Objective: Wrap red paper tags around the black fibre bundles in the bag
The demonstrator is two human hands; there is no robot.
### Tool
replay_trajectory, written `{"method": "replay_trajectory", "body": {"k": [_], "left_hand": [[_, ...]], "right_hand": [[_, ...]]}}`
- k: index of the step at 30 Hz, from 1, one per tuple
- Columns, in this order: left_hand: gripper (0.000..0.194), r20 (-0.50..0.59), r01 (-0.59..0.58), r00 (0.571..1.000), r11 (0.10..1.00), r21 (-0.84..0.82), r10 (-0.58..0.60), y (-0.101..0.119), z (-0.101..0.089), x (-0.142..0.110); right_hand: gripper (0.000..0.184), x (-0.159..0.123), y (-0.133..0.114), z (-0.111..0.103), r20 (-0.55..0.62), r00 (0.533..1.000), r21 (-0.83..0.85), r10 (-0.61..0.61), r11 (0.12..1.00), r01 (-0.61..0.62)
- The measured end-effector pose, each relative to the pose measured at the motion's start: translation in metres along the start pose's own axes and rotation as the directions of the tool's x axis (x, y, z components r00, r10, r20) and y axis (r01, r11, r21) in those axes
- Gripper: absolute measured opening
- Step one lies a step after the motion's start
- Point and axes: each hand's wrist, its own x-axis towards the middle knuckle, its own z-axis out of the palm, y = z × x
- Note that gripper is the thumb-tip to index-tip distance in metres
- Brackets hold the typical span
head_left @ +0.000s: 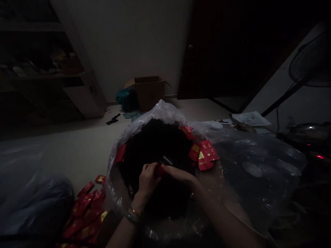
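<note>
My left hand (148, 178) is closed on a small red packet (159, 171), held low over a heap of loose black material (157, 137), perhaps dried leaves. From the other side my right hand (179, 174) pinches the same packet, its fingertips partly hidden in the dimness. Just beyond the fingers shows a short pale strip (167, 160); whether a hand holds it is unclear. The heap fills a round container lined with clear plastic (113, 193). Red packets with gold labels (206, 155) lie on its right rim, and another red packet (120, 153) rests at the left.
Many red packets (85, 213) are piled at lower left. Clear plastic sheeting (248, 165) spreads to the right. Beyond the container stand an open cardboard box (150, 91) and a teal bag (127, 99). Shelves (38, 75) line the left; a fan (310, 62) stands right.
</note>
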Motion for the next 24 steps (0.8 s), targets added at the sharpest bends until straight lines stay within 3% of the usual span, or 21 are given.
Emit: {"method": "replay_trajectory", "body": {"k": [3, 7, 12, 15, 19, 24], "left_hand": [[0.047, -0.012, 0.048, 0.999, 0.997, -0.057, -0.049, -0.003, -0.004, 0.002], [0.046, -0.032, 0.119, 0.992, 0.985, -0.124, -0.124, -0.007, -0.007, 0.004], [0.047, 0.040, 0.083, 0.996, 0.993, -0.087, -0.080, -0.001, -0.008, 0.004], [0.039, 0.030, 0.068, 0.997, 0.997, -0.035, -0.067, 0.002, -0.008, 0.004], [0.028, 0.007, 0.031, 1.000, 0.999, -0.042, -0.030, 0.000, -0.009, 0.004], [0.030, 0.031, 0.037, 0.999, 0.991, -0.132, -0.033, -0.002, -0.010, 0.005]], "right_hand": [[0.068, -0.003, -0.003, -0.005, 0.044, 0.997, 0.080, 0.056, 0.995, -0.059], [0.075, -0.005, -0.007, -0.010, 0.003, 0.999, 0.128, 0.048, 0.991, -0.048], [0.039, 0.005, 0.002, 0.007, -0.105, 0.995, -0.224, 0.001, 0.974, -0.025], [0.038, 0.015, 0.012, 0.019, -0.170, 0.985, -0.363, 0.028, 0.927, -0.089], [0.043, 0.015, 0.016, 0.020, -0.081, 0.996, -0.319, 0.038, 0.946, -0.062], [0.040, 0.002, 0.001, 0.011, -0.006, 1.000, -0.334, -0.022, 0.942, 0.019]]}}
